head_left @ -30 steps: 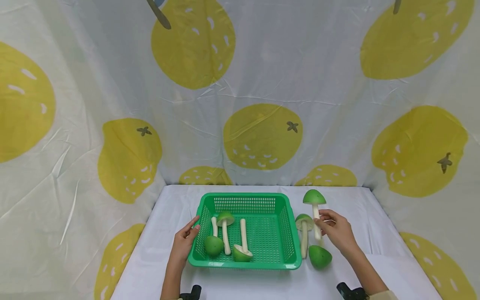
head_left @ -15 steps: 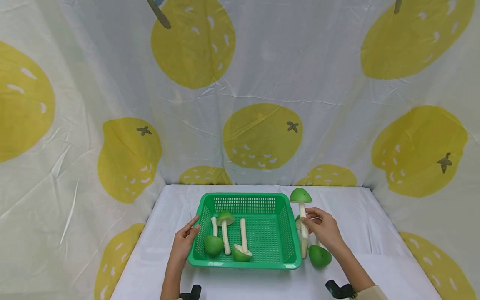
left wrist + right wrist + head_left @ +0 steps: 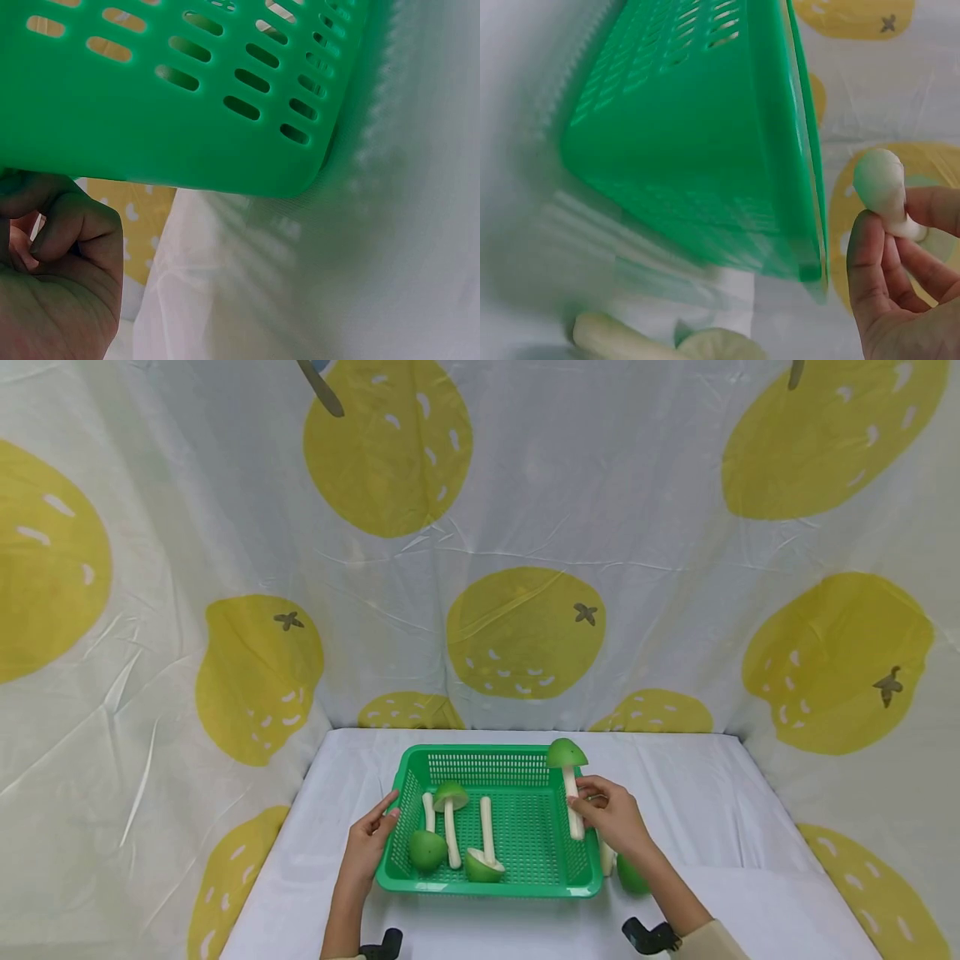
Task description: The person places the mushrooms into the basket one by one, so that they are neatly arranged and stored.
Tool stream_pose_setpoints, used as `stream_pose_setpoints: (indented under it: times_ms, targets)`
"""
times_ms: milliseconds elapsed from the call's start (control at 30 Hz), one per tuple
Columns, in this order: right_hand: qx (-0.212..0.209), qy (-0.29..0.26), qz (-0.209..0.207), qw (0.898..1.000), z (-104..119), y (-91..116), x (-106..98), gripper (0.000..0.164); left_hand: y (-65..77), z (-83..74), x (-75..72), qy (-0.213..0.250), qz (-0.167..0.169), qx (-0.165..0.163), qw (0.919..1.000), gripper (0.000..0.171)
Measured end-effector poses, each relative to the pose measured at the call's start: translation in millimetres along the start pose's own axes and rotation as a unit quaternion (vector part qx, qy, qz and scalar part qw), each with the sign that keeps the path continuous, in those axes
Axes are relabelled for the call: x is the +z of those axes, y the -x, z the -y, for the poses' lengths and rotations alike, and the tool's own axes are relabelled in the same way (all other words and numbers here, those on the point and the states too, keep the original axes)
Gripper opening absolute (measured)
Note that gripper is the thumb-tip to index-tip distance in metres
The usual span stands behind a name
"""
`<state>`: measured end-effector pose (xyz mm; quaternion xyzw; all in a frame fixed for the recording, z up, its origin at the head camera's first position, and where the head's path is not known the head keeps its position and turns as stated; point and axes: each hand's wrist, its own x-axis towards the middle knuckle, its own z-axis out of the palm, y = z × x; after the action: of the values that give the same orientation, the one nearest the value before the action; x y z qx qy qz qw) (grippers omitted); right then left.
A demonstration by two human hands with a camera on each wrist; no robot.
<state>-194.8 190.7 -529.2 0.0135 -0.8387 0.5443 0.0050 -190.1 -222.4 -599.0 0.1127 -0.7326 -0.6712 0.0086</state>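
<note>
Green-capped toy mushroom with a long white stem (image 3: 567,781): held upright, lower centre of the head view, over the right rim of the basket, cap uppermost. Grip: right hand (image 3: 611,817) pinches the stem between thumb and fingertips; in the right wrist view the rounded white stem end (image 3: 883,189) shows at the right edge, above the curled fingers (image 3: 870,259).

Green slotted plastic basket, rectangular (image 3: 491,753): lower centre of the head view, standing on the white cloth-covered table (image 3: 705,793). Contents: three green-capped mushrooms lying flat in its left half, one with cap toward the back (image 3: 450,800), two with caps toward the front rim (image 3: 427,850) (image 3: 483,867).

Left hand (image 3: 369,842): at the basket's left wall, fingertips touching the rim; in the left wrist view its fingers (image 3: 71,225) are curled beneath the basket's edge.

Further mushrooms: on the table just right of the basket, largely hidden behind the right wrist; one green cap (image 3: 632,878) is visible.

Backdrop: pale fabric printed with large yellow fruits (image 3: 525,631), filling the upper frame and both sides.
</note>
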Motion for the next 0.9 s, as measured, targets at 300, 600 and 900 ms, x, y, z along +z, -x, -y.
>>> stream_pose_setpoints:
  times_ms: [300, 600, 900]
  targets:
    - [0.002, -0.022, 0.013, 1.000, 1.3, -3.1, 21.4, 0.041, -0.4, 0.7, -0.4, 0.002, 0.002, -0.002, 1.0000, 0.043]
    - [0.009, -0.038, 0.019, 0.999, 1.3, -6.9, 40.4, 0.037, -0.2, 0.6, -0.1, -0.001, -0.002, -0.002, 1.0000, 0.043]
    - [0.009, -0.035, 0.016, 0.999, 1.6, -8.8, 55.8, 0.034, 0.1, 0.7, 0.0, -0.002, -0.001, 0.002, 1.0000, 0.042]
